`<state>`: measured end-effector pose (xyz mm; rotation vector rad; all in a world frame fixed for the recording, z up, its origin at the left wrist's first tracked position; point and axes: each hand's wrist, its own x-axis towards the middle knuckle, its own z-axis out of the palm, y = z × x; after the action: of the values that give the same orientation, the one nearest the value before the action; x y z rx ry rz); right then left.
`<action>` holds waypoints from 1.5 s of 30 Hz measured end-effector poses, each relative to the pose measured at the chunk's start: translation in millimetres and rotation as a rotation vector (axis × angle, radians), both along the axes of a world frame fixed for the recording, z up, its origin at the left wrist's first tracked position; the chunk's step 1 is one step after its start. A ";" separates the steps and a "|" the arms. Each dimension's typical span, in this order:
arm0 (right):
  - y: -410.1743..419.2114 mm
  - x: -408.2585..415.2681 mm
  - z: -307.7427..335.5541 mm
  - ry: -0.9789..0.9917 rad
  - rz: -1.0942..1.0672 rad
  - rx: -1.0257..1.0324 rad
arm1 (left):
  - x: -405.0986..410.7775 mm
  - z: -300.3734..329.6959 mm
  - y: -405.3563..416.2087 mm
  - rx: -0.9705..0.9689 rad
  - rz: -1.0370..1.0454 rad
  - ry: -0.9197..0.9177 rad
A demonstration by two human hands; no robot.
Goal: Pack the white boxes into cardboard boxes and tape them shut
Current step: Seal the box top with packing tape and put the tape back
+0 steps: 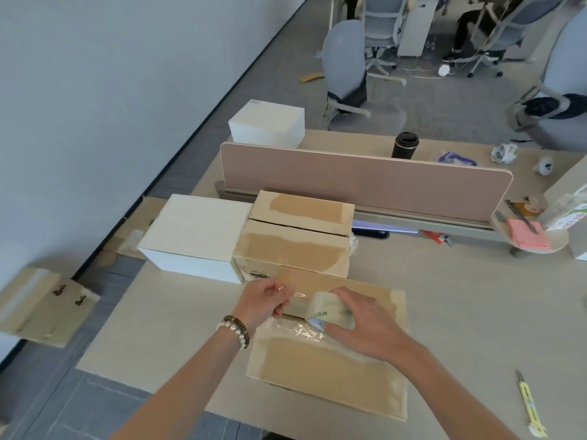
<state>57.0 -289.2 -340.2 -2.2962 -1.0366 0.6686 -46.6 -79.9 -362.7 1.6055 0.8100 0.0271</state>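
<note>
The person's right hand [359,325] is gripping a roll of clear packing tape w/ green print [330,311], fingers curled over its rim, while the left hand [265,301] is pinching the free end of the tape strip [293,295] and stretching it taut just above the near brown cardboard box [327,360]. That box is sitting closed at the table's front edge, flaps patched w/ paler torn areas and crinkled old tape along the seam. My guess: the film is thin, sticky, prone to folding on itself, so it's best held by the very tip and kept tight; the roll looks light and stiff, easy to grip across its rim. A second cardboard box [295,236] is standing behind, touching a plain white rectangular box [197,236] on its left. A yellow utility knife [530,408] is lying well to the right.
</note>
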 end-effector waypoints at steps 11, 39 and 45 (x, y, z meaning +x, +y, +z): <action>58.3 -26.0 -24.7 -0.013 0.008 -0.233 | -24.2 -48.2 50.2 0.104 -0.093 0.124; 70.1 -18.0 -47.1 0.236 -0.191 -0.108 | -57.0 -99.2 105.5 0.062 0.007 0.191; 58.7 -22.2 -43.2 -0.150 -0.169 -0.262 | -52.2 -104.4 104.5 0.069 -0.016 0.161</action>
<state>34.7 -230.5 -383.4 -2.6611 -0.8490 0.6000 -98.8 24.6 -467.1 1.6955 0.9292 -0.0878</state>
